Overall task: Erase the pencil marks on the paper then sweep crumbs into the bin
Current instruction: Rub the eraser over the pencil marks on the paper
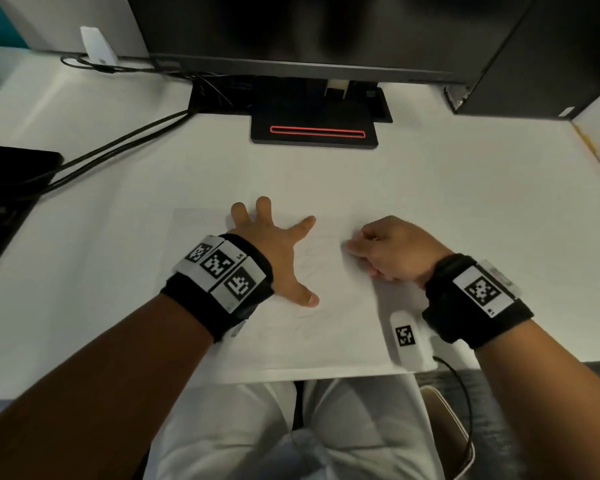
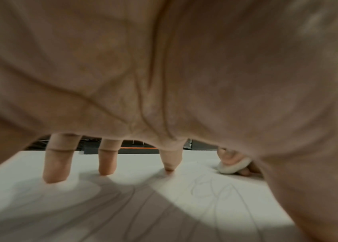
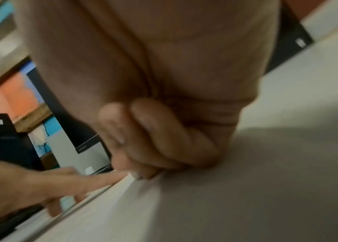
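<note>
While my left hand (image 1: 274,258) presses flat with spread fingers on the paper (image 1: 326,334), my right hand (image 1: 395,254) pinches the eraser (image 2: 233,167) at its three o'clock. If my left hand lets the paper slip, I judge hard rubbing could crease or tear it.

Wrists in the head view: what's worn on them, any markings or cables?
Both forearms are bare, no sleeves. The left hand and right hand each have a black wrist strap carrying white plates printed with black-and-white square fiducial tags. A thin black cable runs near the right wrist.
</note>
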